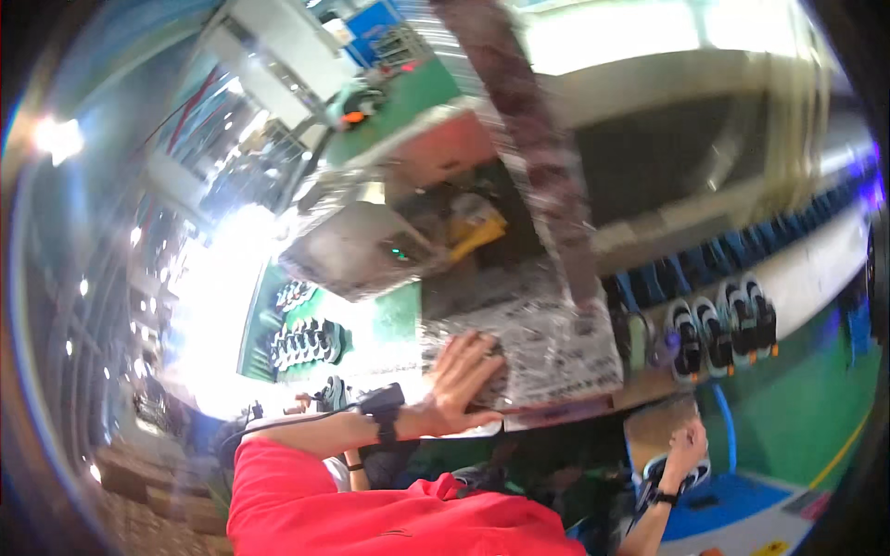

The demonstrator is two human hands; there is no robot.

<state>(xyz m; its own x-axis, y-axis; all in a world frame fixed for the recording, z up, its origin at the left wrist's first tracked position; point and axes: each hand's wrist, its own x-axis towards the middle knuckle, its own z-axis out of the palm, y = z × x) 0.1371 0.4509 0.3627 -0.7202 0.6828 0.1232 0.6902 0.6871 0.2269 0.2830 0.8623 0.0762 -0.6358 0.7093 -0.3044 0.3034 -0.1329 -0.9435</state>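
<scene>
My left hand (464, 378) lies with its fingers spread on a speckled, shiny sheet covering (556, 357) at the near end of a bench. A black strap with a small box circles that wrist. Low at the right, my right hand (686, 449) has its fingers curled together. Whatever they hold, if anything, is too small or blurred to make out. A dark-and-white shoe (660, 470) sits just beside and below this hand, partly covered by it. Behind it stands a brown board or box side (658, 426).
A pale machine box (357, 246) with green lights stands on the bench, near a yellow item (477, 232). Pale-soled shoes (709, 334) line a conveyor (816, 269) at the right. More shoes (306, 343) fill a rack at the left. Another person's hand (301, 404) shows there.
</scene>
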